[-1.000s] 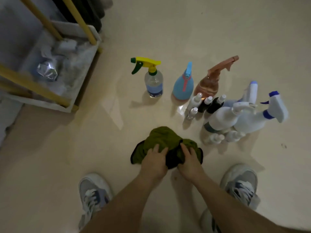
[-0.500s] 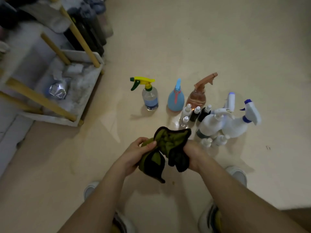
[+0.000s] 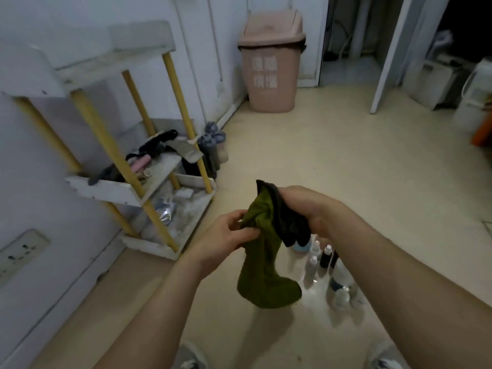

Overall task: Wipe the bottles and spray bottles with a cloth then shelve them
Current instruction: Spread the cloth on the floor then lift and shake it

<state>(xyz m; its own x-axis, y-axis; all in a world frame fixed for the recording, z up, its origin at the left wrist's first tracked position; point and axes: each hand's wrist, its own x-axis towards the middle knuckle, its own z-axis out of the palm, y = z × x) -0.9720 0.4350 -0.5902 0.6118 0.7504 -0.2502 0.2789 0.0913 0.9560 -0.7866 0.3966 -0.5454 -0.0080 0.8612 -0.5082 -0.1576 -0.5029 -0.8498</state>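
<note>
Both the left hand (image 3: 221, 239) and the right hand (image 3: 308, 206) pinch the green cloth (image 3: 262, 262) with curled fingers (image 3: 239, 231), holding it above the floor (image 3: 346, 155). The bottles (image 3: 326, 258) stand below it on the right; open floor separates them from the shelf (image 3: 111, 191).

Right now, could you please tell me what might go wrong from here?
The bottles stand tightly clustered on the floor, partly hidden under the right arm, so a step or reach might topple several. The shelf already holds clutter on its middle tier, so shelved bottles could sit crowded near its edge.
</note>
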